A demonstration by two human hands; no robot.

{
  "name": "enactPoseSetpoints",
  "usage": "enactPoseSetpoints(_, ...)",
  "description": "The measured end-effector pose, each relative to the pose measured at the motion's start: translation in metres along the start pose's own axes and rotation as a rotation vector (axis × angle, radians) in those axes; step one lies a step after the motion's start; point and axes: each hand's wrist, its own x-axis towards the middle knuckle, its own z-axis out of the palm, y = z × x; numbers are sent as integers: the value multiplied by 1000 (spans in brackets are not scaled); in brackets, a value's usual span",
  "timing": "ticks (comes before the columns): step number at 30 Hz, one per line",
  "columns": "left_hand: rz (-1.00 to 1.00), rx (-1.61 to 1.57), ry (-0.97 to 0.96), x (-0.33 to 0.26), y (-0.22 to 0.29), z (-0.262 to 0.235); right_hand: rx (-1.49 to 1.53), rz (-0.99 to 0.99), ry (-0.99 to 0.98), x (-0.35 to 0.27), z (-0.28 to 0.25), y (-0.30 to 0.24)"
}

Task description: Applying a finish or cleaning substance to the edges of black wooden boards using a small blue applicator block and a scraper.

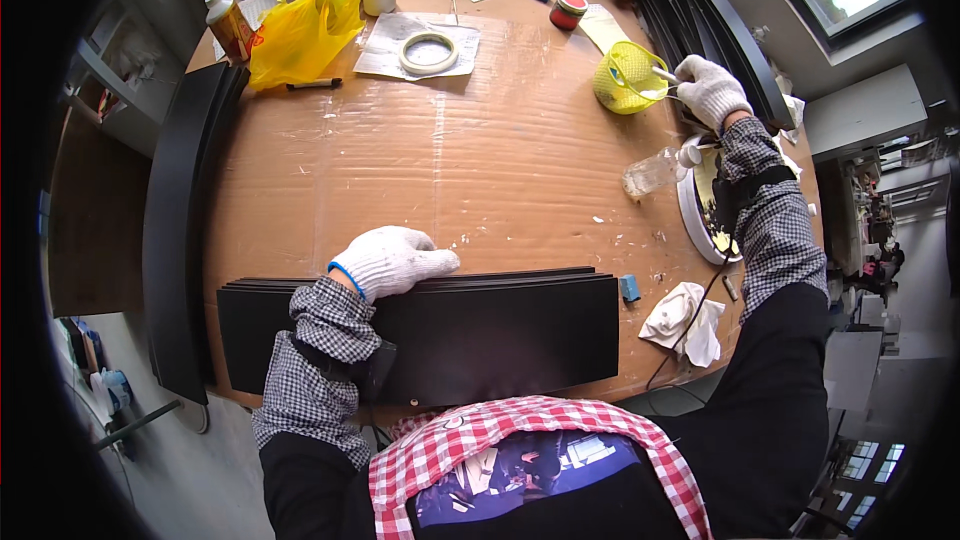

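My left hand (pixel 393 262), in a white knit glove with a blue cuff, rests at the far edge of a stack of black panels (pixel 500 335) close to my body. Its thumb points right, apart from the fingers, and it grips nothing that I can see. My right hand (pixel 712 93), gloved too, is stretched out to the far right beside a small yellow-green mesh basket (pixel 630 78). Its fingers are closed round a white stick-like thing (pixel 664 74) at the basket's rim. What kind of thing this is, I cannot make out.
A clear bottle (pixel 655 174) lies against a round white tray (pixel 694 215) smeared with yellowish stuff. Black panels stand at left (pixel 185 210) and far right (pixel 710 30). A cloth (pixel 684 324) and blue block (pixel 629 288) lie nearby. Tape (pixel 429 53) and a yellow bag (pixel 310 25) sit farther off.
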Motion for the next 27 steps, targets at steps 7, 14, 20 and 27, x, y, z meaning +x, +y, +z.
enactPoseSetpoints(7,91,-108,34,6,-9,3,-321,12,-205,52,7,-50)
enactPoseSetpoints(14,121,-11,9,-4,-7,-6,164,-475,52,57,10,-169)
enactPoseSetpoints(20,74,-13,-11,-4,-4,-6,-60,-504,-1,45,65,-312)
enactPoseSetpoints(27,131,45,-19,1,0,-2,227,-289,-66,83,136,-323)
